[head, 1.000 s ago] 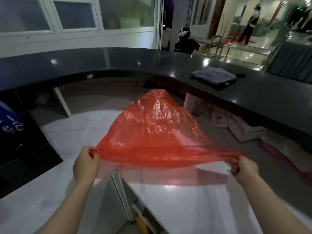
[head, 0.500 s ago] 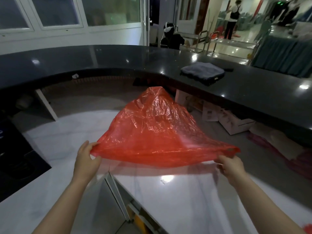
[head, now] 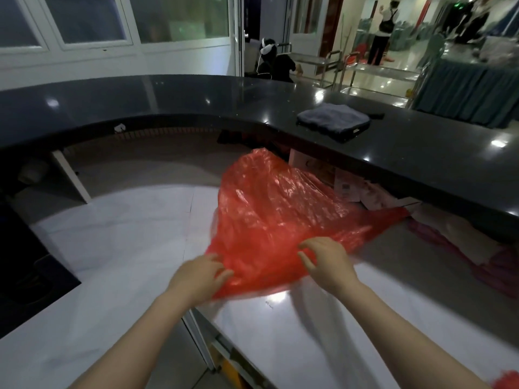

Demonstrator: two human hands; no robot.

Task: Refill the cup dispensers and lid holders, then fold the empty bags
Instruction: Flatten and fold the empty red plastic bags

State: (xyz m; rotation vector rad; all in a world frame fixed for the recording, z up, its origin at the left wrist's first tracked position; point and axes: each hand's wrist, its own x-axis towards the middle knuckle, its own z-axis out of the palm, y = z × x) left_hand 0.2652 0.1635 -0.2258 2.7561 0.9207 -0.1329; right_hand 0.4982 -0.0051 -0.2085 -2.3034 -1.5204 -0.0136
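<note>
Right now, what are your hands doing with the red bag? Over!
Left hand grips red bag near edge. Right hand open, fingers spread over it. Bag rests on white counter. Nothing in the way.

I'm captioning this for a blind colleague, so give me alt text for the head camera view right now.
Two bare hands work a crumpled red plastic bag lying on a white counter: the left hand grips its near edge, the right hand hovers over it with fingers curled. Behind, a folded grey towel lies on a curved black counter.
</note>
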